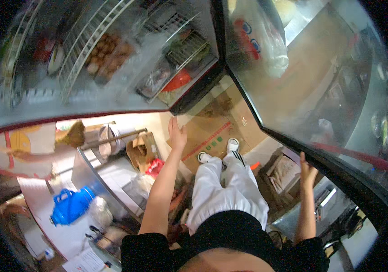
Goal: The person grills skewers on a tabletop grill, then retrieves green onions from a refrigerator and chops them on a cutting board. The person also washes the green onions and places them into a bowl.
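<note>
A glass-fronted refrigerator stands open before me, its wire shelves at the upper left holding a pile of eggs, a red item and bagged food. My left hand, fingers extended, is just below the cabinet's lower front corner; whether it touches the cabinet is unclear. The dark-framed glass door swings out on the right. My right hand is at the edge of the door frame, thumb up, and its other fingers are partly hidden, so its grip cannot be made out.
Flattened cardboard covers the floor under my feet. To the left are a blue plastic jug on a white surface, a metal panel and an open cardboard box. A box and a metal surface lie at right.
</note>
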{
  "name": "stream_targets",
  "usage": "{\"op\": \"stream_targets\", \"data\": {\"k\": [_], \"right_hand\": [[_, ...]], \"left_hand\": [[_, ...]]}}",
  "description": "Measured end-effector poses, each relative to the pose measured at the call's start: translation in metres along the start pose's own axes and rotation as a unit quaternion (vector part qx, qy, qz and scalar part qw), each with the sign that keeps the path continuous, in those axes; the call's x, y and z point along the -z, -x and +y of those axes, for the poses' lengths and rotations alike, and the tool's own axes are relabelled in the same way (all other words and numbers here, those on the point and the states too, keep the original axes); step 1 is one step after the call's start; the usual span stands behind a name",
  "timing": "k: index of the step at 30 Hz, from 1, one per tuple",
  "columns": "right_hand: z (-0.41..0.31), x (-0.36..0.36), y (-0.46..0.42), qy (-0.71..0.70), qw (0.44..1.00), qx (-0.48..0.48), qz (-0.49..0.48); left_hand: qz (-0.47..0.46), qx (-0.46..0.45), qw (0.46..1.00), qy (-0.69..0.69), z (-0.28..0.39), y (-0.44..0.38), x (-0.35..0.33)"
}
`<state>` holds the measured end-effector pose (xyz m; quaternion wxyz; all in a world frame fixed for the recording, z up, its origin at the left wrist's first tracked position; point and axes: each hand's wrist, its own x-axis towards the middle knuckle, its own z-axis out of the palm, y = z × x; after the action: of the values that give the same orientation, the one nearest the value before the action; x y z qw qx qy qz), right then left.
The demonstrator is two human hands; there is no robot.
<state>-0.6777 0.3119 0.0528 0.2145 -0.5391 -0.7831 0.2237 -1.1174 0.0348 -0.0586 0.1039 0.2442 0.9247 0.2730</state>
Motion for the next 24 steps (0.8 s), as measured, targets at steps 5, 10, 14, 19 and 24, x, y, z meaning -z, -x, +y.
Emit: {"op": "stream_targets", "data": {"k": [5, 10, 14, 19, 24], "right_hand": [[0.006, 0.038, -0.045, 0.045, 0.989, -0.13, -0.06], [0.011, 0.049, -0.074, 0.094, 0.991, -0.094, 0.007], [0.061, 0.067, -0.078, 0.124, 0.992, 0.03, -0.002], [0.141, 0.096, -0.041, 0.199, 0.975, -0.089, -0.054], [0.204, 0.133, -0.022, 0.284, 0.949, -0.089, -0.1]], "left_hand": [[0.007, -0.03, 0.969, -0.245, -0.029, -0.111, -0.029], [0.073, -0.03, 0.932, -0.353, -0.065, -0.182, -0.027], [0.101, -0.051, 0.923, -0.368, -0.036, -0.201, -0.026], [0.071, -0.262, 0.955, -0.119, 0.027, -0.244, -0.033], [0.006, -0.221, 0.932, -0.288, -0.011, -0.383, -0.091]]}}
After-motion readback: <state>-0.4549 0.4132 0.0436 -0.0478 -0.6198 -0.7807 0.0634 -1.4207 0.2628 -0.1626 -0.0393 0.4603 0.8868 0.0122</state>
